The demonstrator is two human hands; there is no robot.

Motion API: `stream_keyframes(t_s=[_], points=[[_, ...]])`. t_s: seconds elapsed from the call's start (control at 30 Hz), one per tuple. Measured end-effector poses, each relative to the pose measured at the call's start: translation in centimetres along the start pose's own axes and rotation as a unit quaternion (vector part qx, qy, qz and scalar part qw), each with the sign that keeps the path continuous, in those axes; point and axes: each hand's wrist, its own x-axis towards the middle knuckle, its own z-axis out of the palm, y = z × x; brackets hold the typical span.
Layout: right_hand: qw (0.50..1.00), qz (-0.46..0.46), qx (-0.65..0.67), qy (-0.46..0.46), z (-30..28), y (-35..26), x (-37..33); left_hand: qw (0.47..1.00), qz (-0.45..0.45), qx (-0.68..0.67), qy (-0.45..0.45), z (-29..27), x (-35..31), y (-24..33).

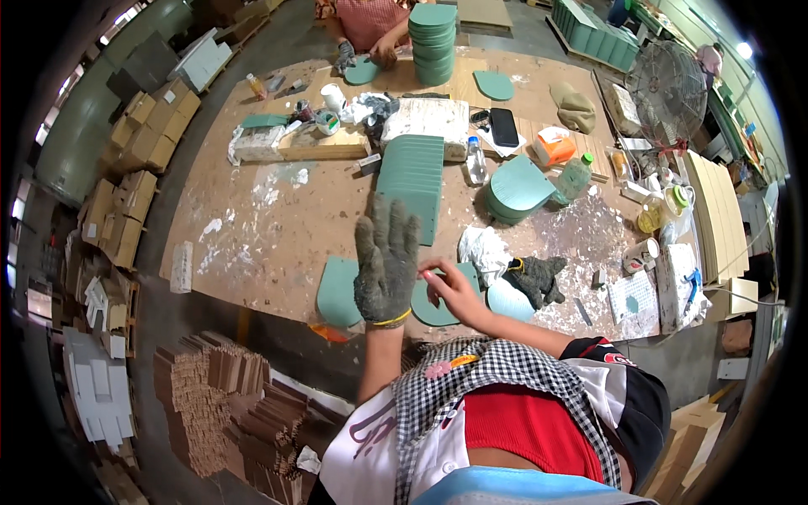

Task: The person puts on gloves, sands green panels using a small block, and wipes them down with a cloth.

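My left hand (385, 265) wears a dark grey work glove with a yellow cuff and is held up over the table's near edge, fingers spread. Bare and loosely bent, my right hand (452, 290) is beside that glove with nothing visible in it. Beneath the hands lie green rounded panels, one (338, 292) on the left and another (438, 305) under my right hand. A fanned row of green panels (412, 172) stretches away beyond my left hand. To the right, a second grey glove (539, 280) lies next to a crumpled white cloth (484, 252).
A stack of green panels (518, 189), bottles (575, 178) and a phone (503, 128) occupy the right side. Across the table, another person's gloved hand (346, 56) is at a panel beside a tall green stack (433, 46). Brown boards (227, 404) are piled below left.
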Motion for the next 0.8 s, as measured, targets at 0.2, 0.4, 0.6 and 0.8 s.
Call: stream_keyframes(t_s=[0.2,0.4,0.6,0.8], points=[[0.96,0.141,-0.101,-0.221,0.3,-4.2,-1.3,0.95,-0.224,-0.084,-0.201,3.6,-3.3,-0.5],[0.962,0.203,0.053,-0.173,-0.5,-2.7,-0.3,0.91,-0.355,-0.182,-0.111,-4.3,-8.8,-2.0],[0.896,0.208,0.294,-0.258,2.4,0.6,0.9,0.923,-0.324,-0.164,-0.126,-1.4,-9.4,-1.6],[0.732,0.203,0.507,-0.406,3.3,7.4,0.7,0.959,-0.209,-0.086,-0.169,1.8,-7.9,-1.5]])
